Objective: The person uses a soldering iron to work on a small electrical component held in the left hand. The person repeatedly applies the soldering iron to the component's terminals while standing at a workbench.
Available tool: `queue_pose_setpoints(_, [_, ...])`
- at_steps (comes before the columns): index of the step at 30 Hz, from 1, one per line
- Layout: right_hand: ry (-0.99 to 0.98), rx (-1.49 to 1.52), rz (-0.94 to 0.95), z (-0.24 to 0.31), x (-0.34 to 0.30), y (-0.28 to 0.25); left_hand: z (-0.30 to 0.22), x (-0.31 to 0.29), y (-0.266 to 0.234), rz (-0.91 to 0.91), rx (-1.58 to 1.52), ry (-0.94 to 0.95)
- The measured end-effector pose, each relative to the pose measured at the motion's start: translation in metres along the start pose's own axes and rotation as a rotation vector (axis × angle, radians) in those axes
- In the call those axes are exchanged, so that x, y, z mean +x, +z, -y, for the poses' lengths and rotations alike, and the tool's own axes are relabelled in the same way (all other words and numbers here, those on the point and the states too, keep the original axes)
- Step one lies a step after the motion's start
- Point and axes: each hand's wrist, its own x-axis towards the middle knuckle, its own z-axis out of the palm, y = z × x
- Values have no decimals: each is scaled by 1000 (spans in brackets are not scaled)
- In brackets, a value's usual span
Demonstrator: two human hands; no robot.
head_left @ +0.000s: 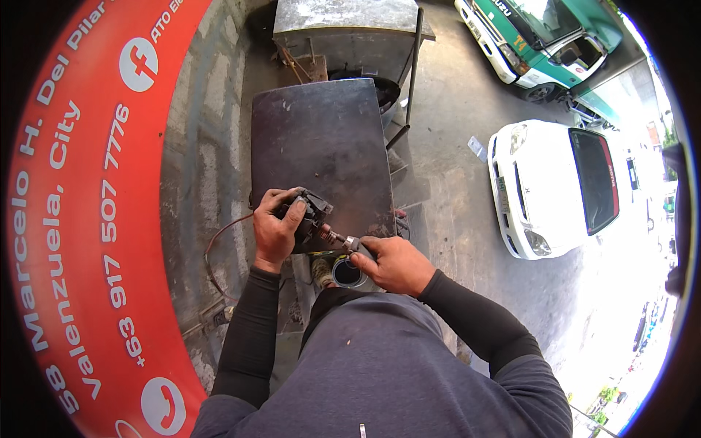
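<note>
My left hand (276, 228) is closed round a black, blocky mechanical part (315, 204) above the near edge of a dark worktable (321, 139). A reddish-brown shaft-like piece (331, 235) points from it toward my right. My right hand (396, 264) grips a dark tool with a silver metal collar (352, 244), whose tip meets or lies very close to that shaft; whether they touch I cannot tell. The fingers hide most of the tool's body. A thin reddish-brown cable (210, 255) loops beside my left wrist.
Below the table edge stands a round container (347, 273) with dark contents. Beyond the table is a metal-topped bench (343, 16) with an upright metal bar (415, 73). A red banner (80, 219) spans the left. A white car (548, 190) and a green truck (540, 36) stand right.
</note>
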Motion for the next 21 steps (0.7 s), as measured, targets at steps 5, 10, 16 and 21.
queue_pose_setpoints(5, [34,-38,52,11,-1,-6,-3,0,-1,9,23,-7])
queue_pose_setpoints(10, [20,-18,-3,2,2,-3,0,2,0,9,21,2])
queue_pose_setpoints(16, [65,-41,50,11,0,-7,-5,-1,0,0,6,-24])
queue_pose_setpoints(21, [74,-13,39,3,4,-2,3,1,-1,3,37,-4])
